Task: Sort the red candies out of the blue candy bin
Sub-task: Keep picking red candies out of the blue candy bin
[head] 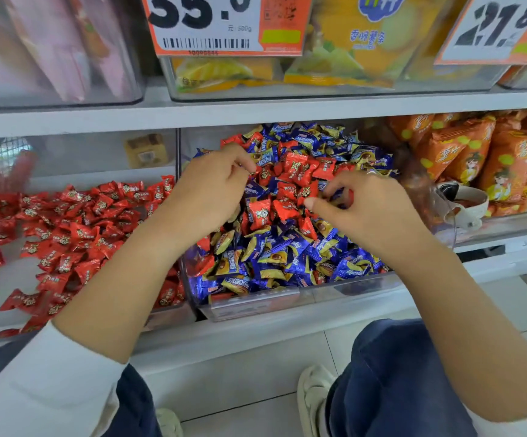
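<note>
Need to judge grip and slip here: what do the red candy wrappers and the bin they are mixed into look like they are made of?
Red candies: thin glossy film, probably plastic or foil laminate; it crinkles and glints, with crimped ends. Blue candy bin: clear rigid plastic, apparently acrylic; candies show through its smooth, reflective front wall.

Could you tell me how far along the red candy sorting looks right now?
Done: many red candies already lie in the left bin. In hand: the left hand and right hand are both picking at a red cluster on top of the blue candy bin. Left: that cluster, plus stray reds along the bin's left side and back; buried ones cannot be seen.
</note>
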A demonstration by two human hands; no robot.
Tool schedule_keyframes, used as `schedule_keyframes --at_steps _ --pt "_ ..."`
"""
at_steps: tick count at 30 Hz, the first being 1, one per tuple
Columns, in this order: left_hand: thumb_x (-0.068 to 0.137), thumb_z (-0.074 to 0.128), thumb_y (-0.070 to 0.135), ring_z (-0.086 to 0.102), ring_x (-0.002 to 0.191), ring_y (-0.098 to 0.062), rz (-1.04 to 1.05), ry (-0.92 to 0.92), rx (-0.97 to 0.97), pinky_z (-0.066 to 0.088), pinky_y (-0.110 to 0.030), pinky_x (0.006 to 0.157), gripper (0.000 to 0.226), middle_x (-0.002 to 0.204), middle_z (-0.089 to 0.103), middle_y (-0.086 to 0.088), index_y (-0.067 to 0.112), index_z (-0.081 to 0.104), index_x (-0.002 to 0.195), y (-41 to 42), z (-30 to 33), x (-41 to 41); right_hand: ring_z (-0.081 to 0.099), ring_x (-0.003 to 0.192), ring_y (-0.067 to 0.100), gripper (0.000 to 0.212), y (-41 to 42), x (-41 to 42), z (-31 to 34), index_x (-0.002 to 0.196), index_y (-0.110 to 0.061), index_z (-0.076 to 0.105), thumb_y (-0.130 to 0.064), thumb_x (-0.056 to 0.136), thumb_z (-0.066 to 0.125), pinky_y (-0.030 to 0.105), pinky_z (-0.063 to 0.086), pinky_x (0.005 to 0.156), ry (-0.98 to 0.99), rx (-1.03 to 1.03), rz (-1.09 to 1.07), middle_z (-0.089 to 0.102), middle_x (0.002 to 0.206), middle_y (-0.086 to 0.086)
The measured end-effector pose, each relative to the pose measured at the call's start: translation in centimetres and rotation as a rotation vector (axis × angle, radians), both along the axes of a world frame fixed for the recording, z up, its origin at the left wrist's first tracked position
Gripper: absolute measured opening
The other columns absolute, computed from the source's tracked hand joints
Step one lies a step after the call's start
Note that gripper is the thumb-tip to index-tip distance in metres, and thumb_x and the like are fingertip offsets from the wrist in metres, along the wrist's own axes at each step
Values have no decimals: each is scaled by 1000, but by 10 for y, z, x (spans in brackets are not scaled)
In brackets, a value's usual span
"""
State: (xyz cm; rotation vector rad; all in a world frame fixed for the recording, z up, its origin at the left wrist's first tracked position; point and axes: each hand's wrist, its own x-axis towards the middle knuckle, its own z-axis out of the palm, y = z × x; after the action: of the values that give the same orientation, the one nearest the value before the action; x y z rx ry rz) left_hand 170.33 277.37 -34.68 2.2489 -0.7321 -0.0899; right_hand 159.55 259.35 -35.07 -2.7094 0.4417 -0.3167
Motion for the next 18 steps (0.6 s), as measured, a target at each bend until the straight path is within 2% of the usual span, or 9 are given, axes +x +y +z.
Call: schedule_keyframes --at_steps 2,5,7,8,10,13,15,16,18 --pt "96 37 15 48 49 -6 -10 29 100 36 -21 51 26 70 58 0 18 63 95 1 1 -3 51 72 14 41 0 2 -6 97 -21 64 -56 77 65 27 35 60 79 -68 2 55 74 -6" --pt "94 40 46 58 81 -14 -49 -100 358 45 -29 72 31 91 59 5 22 58 102 -5 -7 -13 52 76 14 34 0 4 -12 101 -23 64 -49 78 68 26 33 60 84 -98 15 59 87 -3" --pt "89 45 57 54 83 -17 -76 -147 449 44 -31 69 41 93 54 5 22 52 108 -10 -15 -18 53 77 11 23 -1 4 -11 92 -24 63 -40 78 72 25 34 59 31 -17 15 58 85 -5" --pt "89 50 55 52 80 -18 -94 -134 463 41 -31 66 41 88 52 5 20 49 111 -12 -18 -19 52 75 6 19 -2 4 -9 87 -24 61 -37 78 73 22 35 59 -6 35 12 57 85 -6" --pt "88 60 43 48 77 -17 -115 -73 429 39 -31 65 39 82 51 5 19 46 116 -14 -20 -19 50 76 2 20 -5 3 -5 79 -24 56 -33 77 74 17 34 60 -88 105 -3 57 90 -4" --pt "89 60 33 57 76 -18 -68 -104 315 47 -33 74 31 87 64 1 21 52 117 -11 -14 -16 53 79 13 21 -8 0 2 77 -20 50 -29 83 68 32 39 69 -162 205 -39 60 89 -4" --pt "92 55 29 58 67 -15 -21 -140 218 46 -34 77 18 78 65 -1 17 61 104 -7 -9 -10 51 70 16 20 -8 -1 4 78 -18 46 -26 85 62 34 38 66 -156 234 -72 57 78 -3" --pt "94 51 28 54 62 -11 -8 -136 178 42 -32 72 17 71 61 1 14 61 95 -6 -7 -7 47 63 15 18 -8 -1 4 80 -17 45 -25 85 60 34 37 63 -166 256 -79 53 71 -3" --pt "99 41 31 45 58 -10 -1 -104 161 27 -29 59 29 65 49 1 10 52 81 -8 -7 -5 41 55 10 12 -6 1 4 87 -17 47 -24 86 56 33 36 60 -198 316 -87 47 64 -5"
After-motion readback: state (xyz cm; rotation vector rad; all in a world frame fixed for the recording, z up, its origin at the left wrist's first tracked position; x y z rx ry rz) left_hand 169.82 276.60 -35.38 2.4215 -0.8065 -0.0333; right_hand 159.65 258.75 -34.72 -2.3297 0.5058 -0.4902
